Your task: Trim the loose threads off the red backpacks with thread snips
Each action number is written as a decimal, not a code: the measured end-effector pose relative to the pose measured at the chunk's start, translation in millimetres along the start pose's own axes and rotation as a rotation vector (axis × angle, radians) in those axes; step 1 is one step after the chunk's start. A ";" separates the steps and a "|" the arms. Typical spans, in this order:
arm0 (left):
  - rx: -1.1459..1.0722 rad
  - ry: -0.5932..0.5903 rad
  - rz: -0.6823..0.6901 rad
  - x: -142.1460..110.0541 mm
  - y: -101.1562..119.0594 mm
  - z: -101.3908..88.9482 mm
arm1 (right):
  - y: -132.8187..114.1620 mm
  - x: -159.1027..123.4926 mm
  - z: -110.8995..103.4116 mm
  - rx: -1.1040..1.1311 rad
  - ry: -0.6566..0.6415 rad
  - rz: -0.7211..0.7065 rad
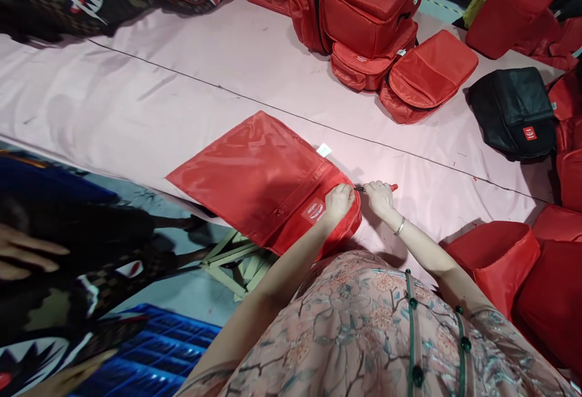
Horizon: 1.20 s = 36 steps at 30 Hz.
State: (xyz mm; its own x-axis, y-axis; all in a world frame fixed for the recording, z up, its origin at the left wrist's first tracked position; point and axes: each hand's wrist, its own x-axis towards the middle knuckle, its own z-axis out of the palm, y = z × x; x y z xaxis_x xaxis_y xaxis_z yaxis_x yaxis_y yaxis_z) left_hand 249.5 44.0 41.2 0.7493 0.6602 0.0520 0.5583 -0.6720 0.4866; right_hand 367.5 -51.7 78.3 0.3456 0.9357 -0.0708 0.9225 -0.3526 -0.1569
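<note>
- On the pink cloth (150, 106), in the head view, a red bag (254, 166) is laid out at the near edge.
- By the left hand (340, 202), its right end is pinched, fingers closed.
- By the right hand (380, 197), a red-ended tool (394, 188) is gripped in curled fingers.
- Beyond, red backpacks (364, 9) are piled.

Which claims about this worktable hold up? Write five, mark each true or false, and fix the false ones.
1. The left hand is on a red bag. True.
2. The right hand is empty. False: it grips a small red-ended tool.
3. The bracelet is on the left arm. False: it is on the right arm.
4. A white tag sticks out from the red bag's edge. True.
5. The black bag has a yellow label. False: its label is red.
</note>
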 end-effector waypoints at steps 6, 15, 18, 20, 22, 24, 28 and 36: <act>-0.150 0.062 -0.095 -17.4 0.5 -9.0 | 5.6 -8.4 10.0 0.127 0.129 0.052; -0.129 0.059 -0.026 -144.1 -64.9 -62.6 | 28.1 -49.6 38.3 0.616 0.189 0.264; 0.036 0.114 -0.132 -180.4 -99.6 -80.4 | 22.9 -61.0 37.8 0.699 0.165 0.360; 0.142 0.129 -0.137 -195.8 -118.3 -87.7 | 16.6 -64.4 37.0 0.701 0.158 0.372; 0.200 0.102 -0.079 -204.4 -131.3 -90.1 | 10.0 -65.0 37.1 0.707 0.155 0.378; 0.224 0.055 -0.013 -206.8 -138.9 -87.7 | 4.2 -64.4 37.8 0.712 0.157 0.378; 0.250 0.032 0.036 -196.6 -142.1 -76.1 | -2.6 -65.8 38.1 0.702 0.166 0.374; 0.215 0.034 0.090 -161.4 -123.5 -58.8 | -0.5 -84.8 29.2 0.596 0.172 0.367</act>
State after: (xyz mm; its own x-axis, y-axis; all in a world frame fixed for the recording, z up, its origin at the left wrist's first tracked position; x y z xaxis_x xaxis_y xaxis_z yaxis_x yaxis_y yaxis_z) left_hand 38.6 40.1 24.0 0.7892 0.6028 0.1176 0.5554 -0.7822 0.2823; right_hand 332.7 -131.3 55.7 0.6828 0.7270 -0.0733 0.5082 -0.5446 -0.6672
